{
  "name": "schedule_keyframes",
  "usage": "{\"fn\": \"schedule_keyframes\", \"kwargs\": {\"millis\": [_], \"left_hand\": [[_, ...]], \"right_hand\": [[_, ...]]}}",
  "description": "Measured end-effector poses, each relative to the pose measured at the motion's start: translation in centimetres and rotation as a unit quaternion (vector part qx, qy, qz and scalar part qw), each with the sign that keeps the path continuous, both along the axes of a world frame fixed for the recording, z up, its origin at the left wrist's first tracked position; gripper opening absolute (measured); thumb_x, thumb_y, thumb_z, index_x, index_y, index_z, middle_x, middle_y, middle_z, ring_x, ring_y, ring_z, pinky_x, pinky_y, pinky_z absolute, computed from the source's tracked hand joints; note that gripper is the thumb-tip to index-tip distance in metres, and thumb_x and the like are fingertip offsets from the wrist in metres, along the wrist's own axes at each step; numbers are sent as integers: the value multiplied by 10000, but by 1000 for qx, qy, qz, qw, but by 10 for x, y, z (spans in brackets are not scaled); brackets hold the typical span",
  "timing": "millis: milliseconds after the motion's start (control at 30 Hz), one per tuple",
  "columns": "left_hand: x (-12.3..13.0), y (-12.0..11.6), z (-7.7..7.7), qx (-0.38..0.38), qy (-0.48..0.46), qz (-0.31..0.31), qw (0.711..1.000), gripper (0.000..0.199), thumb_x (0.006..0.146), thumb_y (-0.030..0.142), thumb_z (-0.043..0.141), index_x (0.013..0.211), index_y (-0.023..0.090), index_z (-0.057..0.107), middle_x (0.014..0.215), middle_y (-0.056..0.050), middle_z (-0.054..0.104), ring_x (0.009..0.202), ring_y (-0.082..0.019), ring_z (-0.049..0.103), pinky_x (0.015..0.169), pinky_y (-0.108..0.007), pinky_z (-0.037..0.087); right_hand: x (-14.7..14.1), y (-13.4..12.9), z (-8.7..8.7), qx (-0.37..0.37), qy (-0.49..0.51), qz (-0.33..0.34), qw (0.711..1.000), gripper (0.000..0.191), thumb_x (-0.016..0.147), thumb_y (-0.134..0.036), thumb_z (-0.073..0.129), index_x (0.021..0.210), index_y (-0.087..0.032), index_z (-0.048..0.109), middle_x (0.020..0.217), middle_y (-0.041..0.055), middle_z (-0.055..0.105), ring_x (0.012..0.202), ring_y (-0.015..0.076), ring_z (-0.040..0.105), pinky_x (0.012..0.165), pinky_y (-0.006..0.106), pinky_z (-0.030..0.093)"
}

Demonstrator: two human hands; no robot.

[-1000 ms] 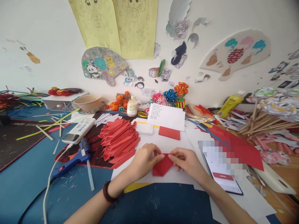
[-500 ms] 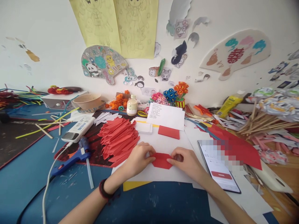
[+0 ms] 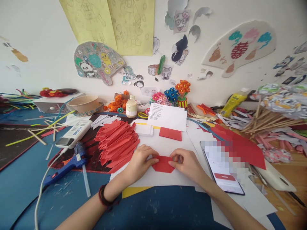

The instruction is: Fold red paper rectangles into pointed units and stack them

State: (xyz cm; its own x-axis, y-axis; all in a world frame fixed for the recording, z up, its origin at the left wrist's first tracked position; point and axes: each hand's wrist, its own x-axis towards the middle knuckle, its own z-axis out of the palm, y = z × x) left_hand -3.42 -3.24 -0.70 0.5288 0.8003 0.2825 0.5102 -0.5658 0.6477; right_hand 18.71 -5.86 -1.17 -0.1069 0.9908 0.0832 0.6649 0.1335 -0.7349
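Between my two hands lies a small red paper (image 3: 163, 165) with folded corners, just above white sheets (image 3: 141, 179). My left hand (image 3: 142, 161) pinches its left end between thumb and fingers. At its right end, my right hand (image 3: 184, 162) grips the upper corner, with the thumb on the front face. Behind the hands rests a stack of red paper rectangles (image 3: 170, 134). To the left of my left hand is a large pile of folded red paper pieces (image 3: 116, 143).
A blue glue gun (image 3: 69, 166) and a white power strip (image 3: 74, 133) with its cable lie at the left. On the right sit a phone (image 3: 222, 169), red sheets (image 3: 240, 145) and bundled sticks (image 3: 260, 119). A bottle (image 3: 131, 107) and paper flowers (image 3: 182, 91) stand near the wall.
The view has shifted slightly, so everything sits a little further left. The fingers of my right hand have moved inward along the red paper's upper right corner.
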Motion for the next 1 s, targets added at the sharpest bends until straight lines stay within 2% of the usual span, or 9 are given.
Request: {"fn": "schedule_keyframes", "kwargs": {"millis": [133,267,400,533,600,700,833,1000], "left_hand": [[1,-1,0,2,-3,9,1000,60,846,191,630,877,209,678,811,-14,645,808,-171,529,748,-293,404],[4,-4,1,10,-2,25,1000,111,838,155,624,885,222,700,735,-8,600,761,-165,514,705,-284,397],[4,-4,-1,8,-17,34,999,112,817,132,639,836,219,709,738,-11,599,754,-163,509,706,-288,410],[4,-4,-5,26,-43,36,998,128,844,147,607,805,209,712,806,-32,630,780,-166,521,712,-294,435],[3,-4,-8,45,-35,34,998,196,885,156,553,773,204,707,786,-36,625,760,-162,513,687,-287,435],[2,-6,-12,95,-3,20,995,285,932,153,469,759,195,691,817,-46,630,773,-161,501,678,-282,437],[-2,-10,-11,186,74,-17,980,320,962,112,364,936,195,672,858,-65,633,814,-175,500,680,-291,450],[-4,-15,0,254,219,-82,939,263,994,178,341,1068,148,591,799,-54,586,746,-177,481,644,-300,436]], "right_hand": [[1,0,0,3,3,2,1000,84,699,-258,696,761,-203,700,632,-11,632,549,134,519,532,257,412],[3,1,0,28,30,20,999,161,722,-261,692,877,-233,723,712,-8,655,549,124,492,538,254,429],[4,2,-2,45,47,19,998,113,747,-284,684,833,-230,732,791,15,688,553,126,491,548,263,453],[2,0,-3,47,34,21,998,52,764,-253,674,791,-217,699,684,-2,650,535,129,493,550,265,465],[1,-3,-2,67,34,36,997,52,791,-223,655,822,-216,696,709,-1,648,542,127,496,564,268,467],[-1,-7,-1,106,30,61,992,94,840,-188,619,867,-220,704,778,12,650,601,134,539,587,268,471],[0,-10,-4,178,-24,93,979,205,914,-161,522,810,-207,694,736,22,617,680,148,577,603,261,463],[2,-14,-10,292,-165,129,933,321,952,-90,393,874,-183,690,688,30,587,658,153,534,589,273,424]]}}
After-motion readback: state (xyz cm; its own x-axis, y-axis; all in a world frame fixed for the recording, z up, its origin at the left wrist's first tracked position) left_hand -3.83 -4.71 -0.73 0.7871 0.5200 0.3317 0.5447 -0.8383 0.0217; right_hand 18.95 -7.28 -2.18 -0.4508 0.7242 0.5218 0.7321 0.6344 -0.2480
